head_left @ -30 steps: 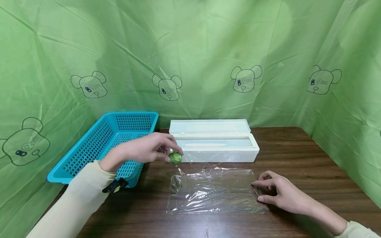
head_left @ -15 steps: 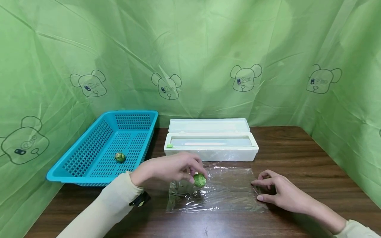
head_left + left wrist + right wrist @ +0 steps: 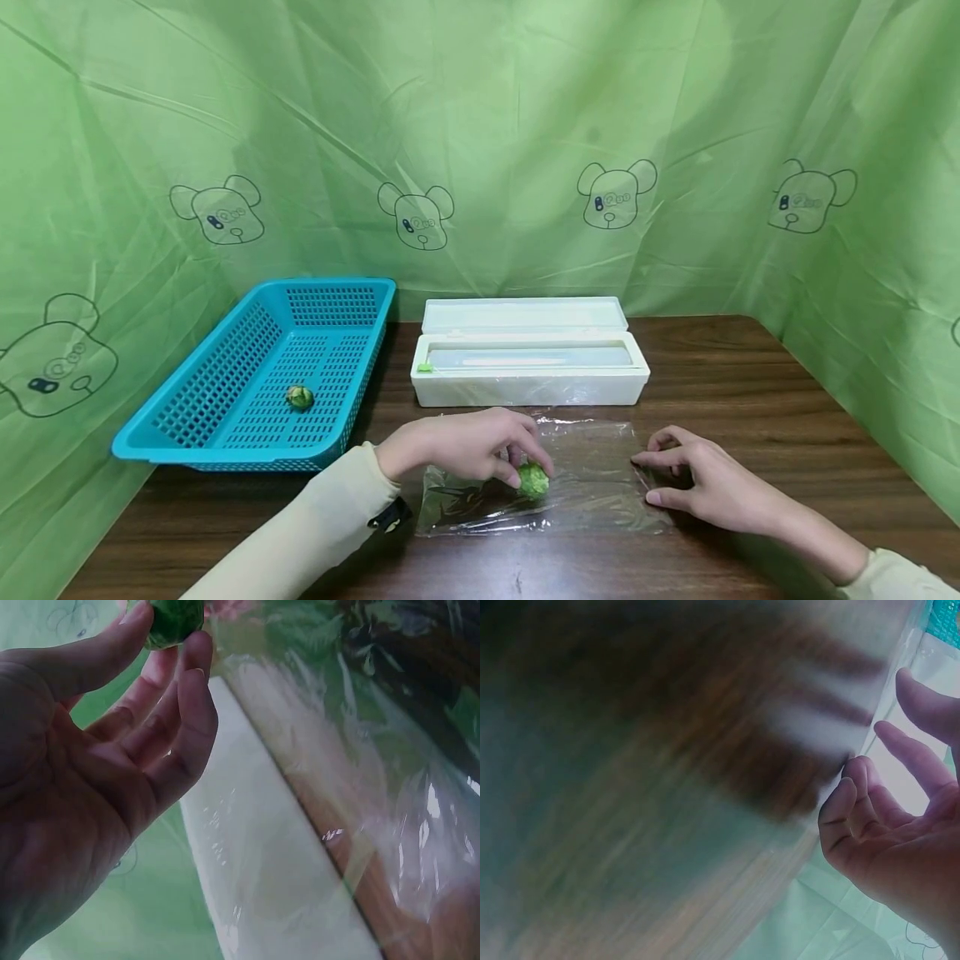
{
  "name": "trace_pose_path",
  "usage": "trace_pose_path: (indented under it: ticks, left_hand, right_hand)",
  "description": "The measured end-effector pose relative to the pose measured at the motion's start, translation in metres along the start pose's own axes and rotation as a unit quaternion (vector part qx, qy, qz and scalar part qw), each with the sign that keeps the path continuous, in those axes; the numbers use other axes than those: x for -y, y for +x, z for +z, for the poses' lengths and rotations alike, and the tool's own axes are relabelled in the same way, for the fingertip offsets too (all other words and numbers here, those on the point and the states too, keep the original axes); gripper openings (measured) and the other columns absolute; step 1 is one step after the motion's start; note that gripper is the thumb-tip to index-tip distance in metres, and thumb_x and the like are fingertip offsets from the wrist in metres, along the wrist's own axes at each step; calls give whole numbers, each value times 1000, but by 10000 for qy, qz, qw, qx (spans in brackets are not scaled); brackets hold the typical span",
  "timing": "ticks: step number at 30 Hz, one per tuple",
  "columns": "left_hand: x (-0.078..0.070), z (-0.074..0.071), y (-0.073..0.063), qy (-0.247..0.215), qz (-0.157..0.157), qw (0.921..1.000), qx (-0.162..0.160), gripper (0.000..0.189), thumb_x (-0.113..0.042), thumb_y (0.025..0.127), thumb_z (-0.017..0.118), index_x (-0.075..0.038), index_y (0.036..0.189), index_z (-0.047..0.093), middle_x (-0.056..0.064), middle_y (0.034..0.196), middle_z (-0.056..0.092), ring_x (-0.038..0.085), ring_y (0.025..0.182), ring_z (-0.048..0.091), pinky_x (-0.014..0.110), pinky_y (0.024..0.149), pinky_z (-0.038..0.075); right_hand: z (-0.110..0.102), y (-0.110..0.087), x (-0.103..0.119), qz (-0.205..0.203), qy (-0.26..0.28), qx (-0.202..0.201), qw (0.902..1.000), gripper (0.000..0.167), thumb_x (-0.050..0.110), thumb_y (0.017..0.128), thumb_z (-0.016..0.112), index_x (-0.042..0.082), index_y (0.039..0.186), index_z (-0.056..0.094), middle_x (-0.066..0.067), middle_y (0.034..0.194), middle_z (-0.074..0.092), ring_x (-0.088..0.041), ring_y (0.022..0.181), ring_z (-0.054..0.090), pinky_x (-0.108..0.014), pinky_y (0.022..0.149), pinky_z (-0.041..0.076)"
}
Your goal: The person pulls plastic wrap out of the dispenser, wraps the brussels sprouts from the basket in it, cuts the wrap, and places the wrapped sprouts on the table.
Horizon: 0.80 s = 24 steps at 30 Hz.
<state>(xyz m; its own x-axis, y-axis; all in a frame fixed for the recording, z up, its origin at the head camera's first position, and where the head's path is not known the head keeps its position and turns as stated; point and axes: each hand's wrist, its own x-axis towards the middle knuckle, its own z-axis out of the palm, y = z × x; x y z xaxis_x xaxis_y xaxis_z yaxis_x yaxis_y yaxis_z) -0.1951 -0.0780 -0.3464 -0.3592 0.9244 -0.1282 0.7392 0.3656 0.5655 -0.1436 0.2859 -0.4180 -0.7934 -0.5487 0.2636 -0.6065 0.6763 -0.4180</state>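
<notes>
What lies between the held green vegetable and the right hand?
In the head view, clear plastic film on the table lies between the green vegetable and the right hand.

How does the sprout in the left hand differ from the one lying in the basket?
The held sprout is pinched in the left hand over the plastic sheet; the other sprout lies loose in the basket. In the head view, the held sprout looks brighter green; the other sprout looks darker, with a pale brownish patch. Both are roundish and green.

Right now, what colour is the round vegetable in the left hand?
The vegetable is green with lighter patches; the head view shows it best.
</notes>
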Motion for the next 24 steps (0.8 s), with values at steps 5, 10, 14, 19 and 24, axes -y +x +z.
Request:
trace_pose_path:
  ticks: [5, 10, 14, 19, 24]
  left_hand:
    - [4, 10, 6, -28, -13, 10000, 91, 44, -2, 92, 77, -16, 134, 73, -5, 122, 60, -4, 96, 62, 18, 94, 50]
    - [7, 15, 7, 99, 117, 9998, 161, 44, -5, 93, 78, -18, 134, 72, -9, 114, 60, -4, 94, 61, 18, 92, 50]
    - [8, 17, 9, 192, 177, 9996, 145, 45, -6, 92, 79, -18, 134, 72, -10, 110, 60, -3, 93, 59, 18, 91, 49]
    - [10, 19, 10, 123, 148, 9998, 98, 44, -4, 92, 78, -17, 133, 73, -10, 110, 60, -2, 92, 59, 17, 88, 50]
    - [12, 21, 10, 69, 42, 9999, 75, 44, -4, 91, 79, -17, 133, 73, -9, 110, 60, -2, 90, 59, 18, 89, 49]
  right_hand:
    - [-1, 1, 2, 3, 0, 73, 10000, 42, 34, 88, 88, 14, 123, 79, 6, 118, 57, -7, 97, 55, -31, 77, 48]
    - [-3, 3, 3, 97, 32, 176, 9998, 42, 33, 88, 88, 13, 124, 79, 6, 119, 56, -7, 98, 55, -32, 78, 49]
    - [-3, 3, 3, 92, 21, 193, 9998, 42, 32, 88, 88, 13, 123, 79, 5, 118, 56, -7, 96, 54, -31, 78, 49]
    - [-3, 2, 3, 129, 34, 225, 9997, 42, 33, 88, 87, 12, 124, 79, 5, 119, 56, -7, 96, 54, -31, 78, 49]
    - [-4, 1, 3, 227, 50, 284, 9993, 42, 35, 89, 86, 13, 124, 78, 5, 120, 55, -8, 96, 54, -32, 78, 48]
